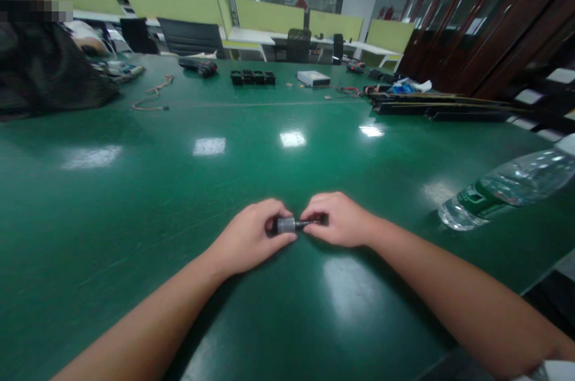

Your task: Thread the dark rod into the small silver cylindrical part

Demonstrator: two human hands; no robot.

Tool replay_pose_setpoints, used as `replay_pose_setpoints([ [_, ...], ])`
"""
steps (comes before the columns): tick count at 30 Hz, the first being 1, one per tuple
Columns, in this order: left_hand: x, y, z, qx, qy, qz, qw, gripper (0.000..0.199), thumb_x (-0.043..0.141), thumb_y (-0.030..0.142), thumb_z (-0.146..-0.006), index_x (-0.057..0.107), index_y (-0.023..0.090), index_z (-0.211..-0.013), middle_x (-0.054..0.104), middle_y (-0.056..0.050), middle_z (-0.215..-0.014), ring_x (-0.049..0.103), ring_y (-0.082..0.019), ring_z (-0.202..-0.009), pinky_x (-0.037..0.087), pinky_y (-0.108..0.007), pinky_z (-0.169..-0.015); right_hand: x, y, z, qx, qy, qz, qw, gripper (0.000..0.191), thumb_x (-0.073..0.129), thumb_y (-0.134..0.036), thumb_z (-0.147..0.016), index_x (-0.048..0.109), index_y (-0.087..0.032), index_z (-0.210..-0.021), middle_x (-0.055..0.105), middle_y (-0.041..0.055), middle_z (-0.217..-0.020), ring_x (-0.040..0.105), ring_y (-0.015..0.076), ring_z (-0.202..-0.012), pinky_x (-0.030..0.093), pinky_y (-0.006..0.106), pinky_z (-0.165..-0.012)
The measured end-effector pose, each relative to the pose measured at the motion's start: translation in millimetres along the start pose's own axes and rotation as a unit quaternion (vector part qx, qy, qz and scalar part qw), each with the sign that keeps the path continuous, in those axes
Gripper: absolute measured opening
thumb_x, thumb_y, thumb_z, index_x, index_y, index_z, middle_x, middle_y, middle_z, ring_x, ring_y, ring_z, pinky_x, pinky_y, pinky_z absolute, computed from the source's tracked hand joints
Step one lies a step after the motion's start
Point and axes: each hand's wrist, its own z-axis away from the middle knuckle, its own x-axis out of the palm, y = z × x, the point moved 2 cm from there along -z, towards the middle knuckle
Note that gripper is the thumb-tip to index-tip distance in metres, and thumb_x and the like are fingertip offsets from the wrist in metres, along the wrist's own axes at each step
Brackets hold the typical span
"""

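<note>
Just above the green table, near its front, my two hands face each other over one small object. My left hand [256, 234] is closed, thumb and fingers around a short grey cylinder [286, 225] with a dark end. From the cylinder's right side a thin dark shaft [302, 225] sticks out in line with it. My right hand [339, 219] is closed too, pinching that shaft between thumb and fingers. The shaft's far end is partly hidden in the right hand. The object lies level, pointing left to right; its exact kind is unclear.
A clear water bottle [487, 198] lies on its side at the right on the green table [157, 207]. Farther back are a black block row [253, 77], a white box [313, 78], a cable [155, 93] and dark strips [404, 106]. A person's dark sleeve [54, 75] rests at the far left.
</note>
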Motion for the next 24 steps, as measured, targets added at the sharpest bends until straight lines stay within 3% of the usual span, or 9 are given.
replay_pose_setpoints([
  [10,-0.5,2,-1,-0.007,-0.004,-0.001,1.000,0.022,0.070,0.038,-0.082,0.066,0.020,-0.095,0.063,0.000,-0.081,0.058,-0.017,-0.072,0.041,-0.027,-0.065,-13,6,3,0.024,-0.030,-0.006,0.999,0.012,0.070,-0.018,-0.078,0.075,-0.015,-0.089,0.068,0.0029,-0.079,0.060,0.0116,-0.070,0.045,0.022,-0.065],
  [19,-0.2,4,-1,-0.007,0.002,-0.006,1.000,0.022,0.067,0.039,-0.083,0.066,0.020,-0.093,0.063,-0.001,-0.081,0.058,-0.017,-0.071,0.041,-0.027,-0.064,-35,31,11,0.124,-0.080,-0.032,0.989,0.014,0.074,-0.016,-0.071,0.076,-0.015,-0.085,0.068,0.0009,-0.075,0.060,0.0107,-0.065,0.046,0.021,-0.060],
  [24,-0.6,4,-2,-0.006,-0.002,-0.010,1.000,0.021,0.067,0.039,-0.083,0.066,0.020,-0.093,0.063,-0.001,-0.080,0.057,-0.017,-0.070,0.041,-0.027,-0.064,-35,31,9,0.123,-0.092,-0.065,0.986,0.016,0.076,-0.019,-0.072,0.076,-0.014,-0.087,0.068,0.0014,-0.076,0.060,0.0107,-0.067,0.047,0.021,-0.062],
])
